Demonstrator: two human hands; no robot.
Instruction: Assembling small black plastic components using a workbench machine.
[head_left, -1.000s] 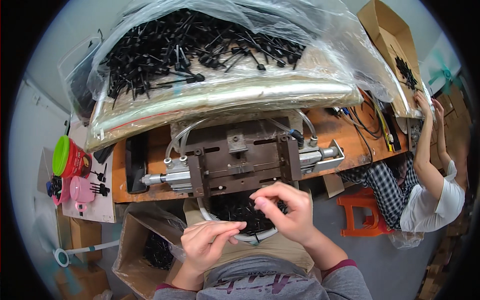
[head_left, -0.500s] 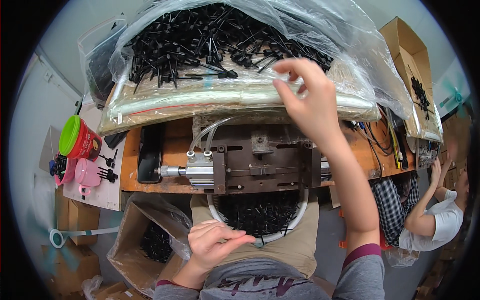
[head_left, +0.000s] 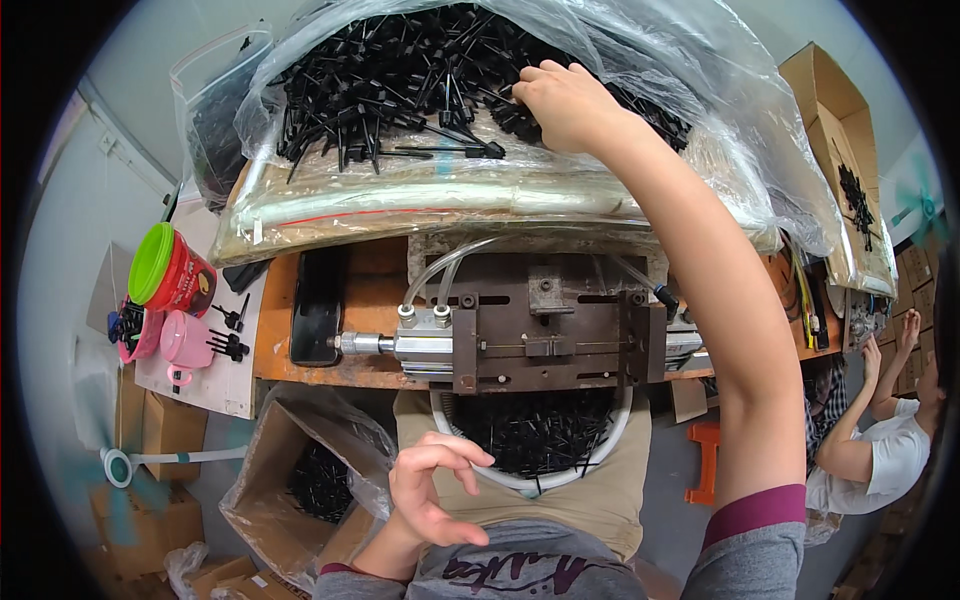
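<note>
A large heap of black plastic parts with thin stems [head_left: 400, 80] lies at the far side on clear plastic sheeting [head_left: 620, 165]. My right hand [head_left: 570, 105] reaches over the machine into this heap, its fingers bent down among the parts; the fingertips are partly hidden. Close to my lap, my left hand [head_left: 435, 490] is open and holds nothing, thumb apart from the curled fingers. Beside it, a white-rimmed round container [head_left: 627, 425] rests on my lap with many similar black parts in it. Between the hands stands a dark metal fixture [head_left: 550, 345] with a silver cylinder [head_left: 425, 345].
Clear air tubes [head_left: 425, 275] arch over the fixture. A dark phone-like slab [head_left: 317, 310], a pink cup [head_left: 187, 340] and a red bucket [head_left: 185, 280] stand left. A lined carton [head_left: 265, 460] sits below left. At far right, a person [head_left: 875, 455] sits beside an open carton [head_left: 825, 100].
My right hand has moved farther away and left, down into the heap. My left hand has opened from a pinch and drawn back slightly from the container's rim. The view has shifted slightly.
</note>
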